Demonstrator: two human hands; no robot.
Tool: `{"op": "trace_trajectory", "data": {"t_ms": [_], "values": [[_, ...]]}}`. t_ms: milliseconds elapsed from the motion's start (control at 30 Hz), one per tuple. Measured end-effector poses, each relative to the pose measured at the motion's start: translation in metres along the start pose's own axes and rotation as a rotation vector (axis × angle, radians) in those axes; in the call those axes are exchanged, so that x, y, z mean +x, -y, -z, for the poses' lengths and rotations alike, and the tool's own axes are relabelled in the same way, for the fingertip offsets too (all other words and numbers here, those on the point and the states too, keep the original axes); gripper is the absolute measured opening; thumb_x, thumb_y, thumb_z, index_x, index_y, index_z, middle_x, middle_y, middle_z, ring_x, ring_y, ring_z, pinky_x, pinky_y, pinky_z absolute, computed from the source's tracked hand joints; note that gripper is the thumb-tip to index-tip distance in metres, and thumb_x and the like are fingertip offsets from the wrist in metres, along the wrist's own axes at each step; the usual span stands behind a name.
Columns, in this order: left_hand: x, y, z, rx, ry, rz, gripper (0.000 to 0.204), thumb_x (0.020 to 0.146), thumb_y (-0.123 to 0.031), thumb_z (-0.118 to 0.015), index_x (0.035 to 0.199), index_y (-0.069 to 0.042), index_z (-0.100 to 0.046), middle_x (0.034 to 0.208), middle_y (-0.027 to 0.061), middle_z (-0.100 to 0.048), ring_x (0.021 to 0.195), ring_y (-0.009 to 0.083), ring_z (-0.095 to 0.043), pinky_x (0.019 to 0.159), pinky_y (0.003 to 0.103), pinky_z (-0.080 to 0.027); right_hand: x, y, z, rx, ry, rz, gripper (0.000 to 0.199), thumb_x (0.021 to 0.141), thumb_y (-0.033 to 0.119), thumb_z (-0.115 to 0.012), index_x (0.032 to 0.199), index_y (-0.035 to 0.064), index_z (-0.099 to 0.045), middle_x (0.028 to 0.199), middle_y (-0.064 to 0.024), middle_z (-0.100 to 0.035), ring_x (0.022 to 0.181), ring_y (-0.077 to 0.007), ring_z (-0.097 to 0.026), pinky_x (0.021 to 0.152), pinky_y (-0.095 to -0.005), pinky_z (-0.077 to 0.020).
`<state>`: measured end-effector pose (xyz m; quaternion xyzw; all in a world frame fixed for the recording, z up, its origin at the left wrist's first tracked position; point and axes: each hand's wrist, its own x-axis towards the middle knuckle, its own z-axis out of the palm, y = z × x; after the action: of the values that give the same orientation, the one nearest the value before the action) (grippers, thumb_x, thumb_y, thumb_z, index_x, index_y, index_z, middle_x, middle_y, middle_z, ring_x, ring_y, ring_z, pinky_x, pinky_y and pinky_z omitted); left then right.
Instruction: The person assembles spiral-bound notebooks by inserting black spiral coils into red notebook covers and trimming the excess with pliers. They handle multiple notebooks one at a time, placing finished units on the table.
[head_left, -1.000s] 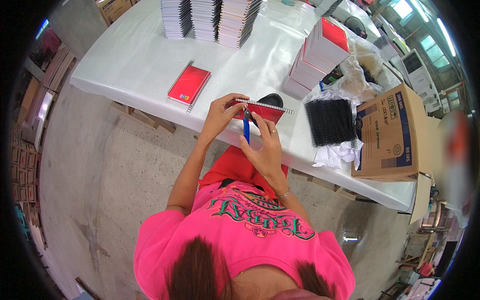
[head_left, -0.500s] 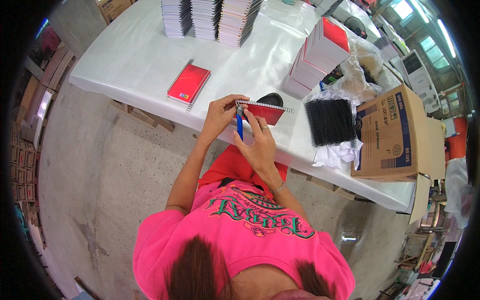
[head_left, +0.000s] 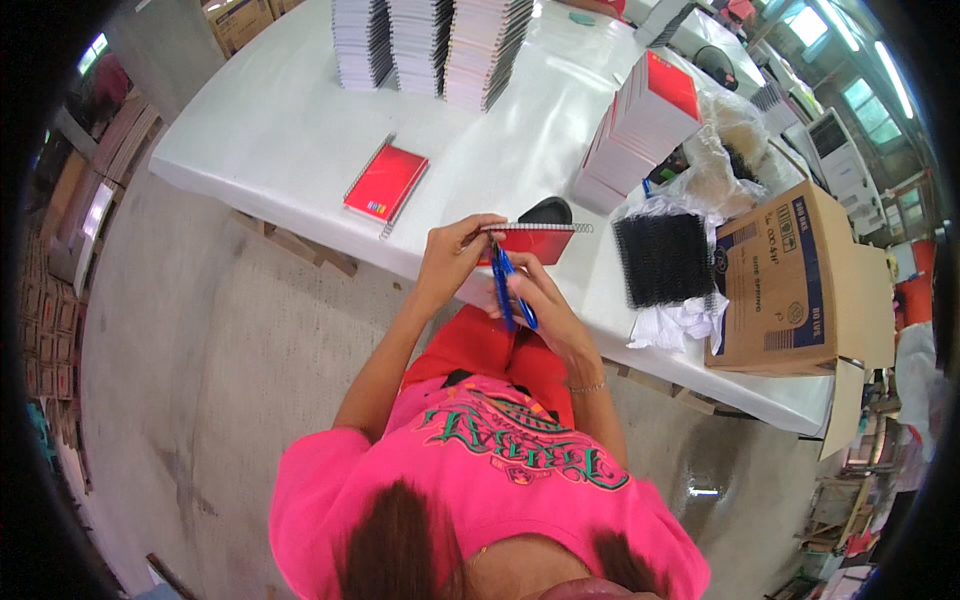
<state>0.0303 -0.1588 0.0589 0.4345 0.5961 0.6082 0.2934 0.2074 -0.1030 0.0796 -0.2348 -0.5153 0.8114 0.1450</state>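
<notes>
My left hand [head_left: 450,258] pinches the red spiral-bound notebook [head_left: 530,243]; my right hand [head_left: 540,305] grips blue-handled pliers [head_left: 508,290] at its wire coil.

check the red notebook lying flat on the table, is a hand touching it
No, the red notebook lies alone on the white table, away from both hands.

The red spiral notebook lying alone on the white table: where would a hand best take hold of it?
Grip the red spiral notebook by its long plain edge, opposite the wire coil, coming from the table's near side. It lies flat with bare table all around, so nothing blocks that side.
</notes>
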Motion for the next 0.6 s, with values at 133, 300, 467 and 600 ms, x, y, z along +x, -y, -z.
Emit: {"op": "trace_trajectory", "data": {"t_ms": [133, 300, 467, 600], "values": [[-0.004, -0.024, 0.025, -0.072, -0.132, 0.009, 0.035, 0.091, -0.005, -0.068, 0.125, -0.001, -0.065, 0.1, 0.0074, -0.074, 0.089, 0.008, -0.067, 0.083, 0.024, -0.053, -0.015, 0.012, 0.047, -0.473, -0.118, 0.256, 0.051, 0.088, 0.017, -0.068, 0.135, 0.0071, -0.051, 0.113, -0.0063, -0.055, 0.101, -0.0135, -0.052, 0.088, -0.0286, -0.0456], [0.009, -0.05, 0.066, -0.123, -0.202, -0.045, 0.037, 0.093, -0.004, -0.065, 0.13, -0.001, -0.062, 0.113, 0.0109, -0.069, 0.098, 0.0088, -0.065, 0.088, 0.023, -0.051, 0.0, -0.009, 0.098, -1.043, -0.59, 0.402, 0.054, 0.084, 0.017, -0.068, 0.134, 0.0078, -0.051, 0.121, -0.0191, -0.053, 0.11, -0.03, -0.054, 0.096, -0.0424, -0.0431], [0.02, -0.078, 0.101, 0.04, -0.277, -0.069, 0.038, 0.097, -0.013, -0.057, 0.134, -0.003, -0.059, 0.109, 0.0082, -0.067, 0.093, 0.0113, -0.061, 0.089, 0.025, -0.047, 0.035, -0.022, 0.089, -1.263, -0.766, 0.624, 0.063, 0.082, 0.026, -0.073, 0.139, 0.0116, -0.049, 0.142, -0.0263, -0.038, 0.129, -0.0461, -0.037, 0.108, -0.0532, -0.0306], [0.042, -0.076, 0.143, 0.35, -0.322, -0.222, 0.032, 0.099, -0.012, -0.045, 0.126, -0.003, -0.059, 0.11, 0.0075, -0.064, 0.098, 0.0178, -0.059, 0.094, 0.029, -0.045, 0.052, -0.014, 0.055, -1.363, -0.5, 0.701, 0.065, 0.079, 0.034, -0.077, 0.137, 0.0171, -0.053, 0.149, -0.0282, -0.032, 0.133, -0.0502, -0.032, 0.11, -0.0561, -0.0281]]}}
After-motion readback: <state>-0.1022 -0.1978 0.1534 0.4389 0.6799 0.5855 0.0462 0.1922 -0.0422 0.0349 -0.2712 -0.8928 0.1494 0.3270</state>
